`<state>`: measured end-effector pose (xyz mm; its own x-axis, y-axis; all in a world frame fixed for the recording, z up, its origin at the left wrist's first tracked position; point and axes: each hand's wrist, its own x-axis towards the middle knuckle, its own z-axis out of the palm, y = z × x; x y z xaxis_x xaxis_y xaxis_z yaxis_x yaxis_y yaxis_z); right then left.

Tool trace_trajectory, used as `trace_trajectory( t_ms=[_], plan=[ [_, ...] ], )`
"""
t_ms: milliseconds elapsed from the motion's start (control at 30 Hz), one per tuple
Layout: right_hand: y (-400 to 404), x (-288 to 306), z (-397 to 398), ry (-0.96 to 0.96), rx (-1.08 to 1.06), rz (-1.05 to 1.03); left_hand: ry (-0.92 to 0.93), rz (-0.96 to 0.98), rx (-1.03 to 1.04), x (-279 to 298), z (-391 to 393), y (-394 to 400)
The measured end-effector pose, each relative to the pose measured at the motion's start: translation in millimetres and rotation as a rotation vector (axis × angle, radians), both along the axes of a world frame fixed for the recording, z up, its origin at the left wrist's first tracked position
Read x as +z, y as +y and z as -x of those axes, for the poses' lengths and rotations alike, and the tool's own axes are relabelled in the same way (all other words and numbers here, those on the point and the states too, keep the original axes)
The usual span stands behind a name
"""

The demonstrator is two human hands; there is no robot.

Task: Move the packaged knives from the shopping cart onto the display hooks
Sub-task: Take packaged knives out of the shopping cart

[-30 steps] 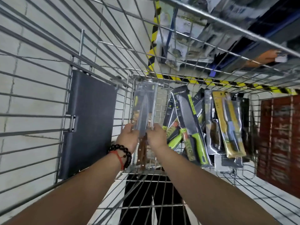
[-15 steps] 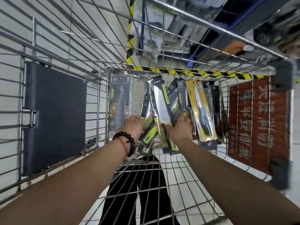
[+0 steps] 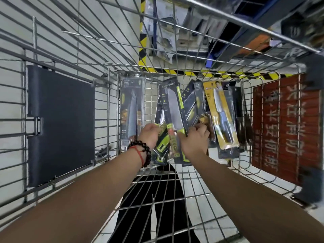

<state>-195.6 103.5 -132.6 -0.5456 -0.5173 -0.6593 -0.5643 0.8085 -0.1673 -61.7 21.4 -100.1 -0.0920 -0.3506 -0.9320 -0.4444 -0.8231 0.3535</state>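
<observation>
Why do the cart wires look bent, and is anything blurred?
Head view: the wide-angle lens bows the cart wires outward; motion blur smears the upper right corner and the red sign; glare whitens the knife packs.

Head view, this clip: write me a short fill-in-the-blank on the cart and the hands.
1. The packaged knives lie in a wire shopping ____.
2. The beaded bracelet sits on the ____ wrist.
3. The knife pack right of the right hand has a ____ card.
Missing: cart; left; yellow
</observation>
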Motion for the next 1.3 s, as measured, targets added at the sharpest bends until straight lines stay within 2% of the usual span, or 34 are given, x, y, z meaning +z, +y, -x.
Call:
trace_trajectory(
  t_ms=[100, 167, 267, 367, 467, 567, 633, 833, 1000, 1300],
  plan=[
    [2.4, 14.3, -3.8, -0.278, -0.341, 0.192, 0.004, 0.009, 0.006, 4.0, -2.5, -6.1],
    [0.3, 23.5, -13.6, -0.479, -0.552, 0.227, -0.003, 0.002, -0.011, 8.2, -2.7, -9.6],
    [-5.3, 27.9, -34.3, -0.686, -0.633, 0.238, -0.022, 0.026, -0.01, 12.5, -4.1, -11.8],
    [-17.1, 34.3, -50.1, -0.84, -0.633, 0.252, -0.015, 0.06, 0.129, 6.7, -15.5, -18.4],
    [-23.2, 25.2, -49.4, -0.811, -0.734, 0.202, -0.039, 0.088, 0.197, -8.5, -37.4, -26.8],
    [-20.8, 5.6, -41.1, -0.496, -0.772, 0.128, -0.037, 0.132, 0.196, 3.8, -50.9, -32.8],
    [-19.4, -4.2, -38.8, -0.388, -0.785, 0.037, -0.043, 0.132, 0.156, -1.5, -59.8, -29.3],
    [-33.7, -18.6, -51.7, -0.296, -0.781, -0.061, -0.034, 0.157, 0.087, -17.8, -74.5, -21.9],
    [-23.5, -12.4, -40.3, -0.332, -0.717, -0.031, 0.009, 0.163, 0.063, -21.4, -75.2, -21.3],
    [-6.5, 33.9, -34.8, -0.745, -0.856, 0.162, 0.038, 0.149, 0.025, 0.0, -54.0, -25.9]
  ],
)
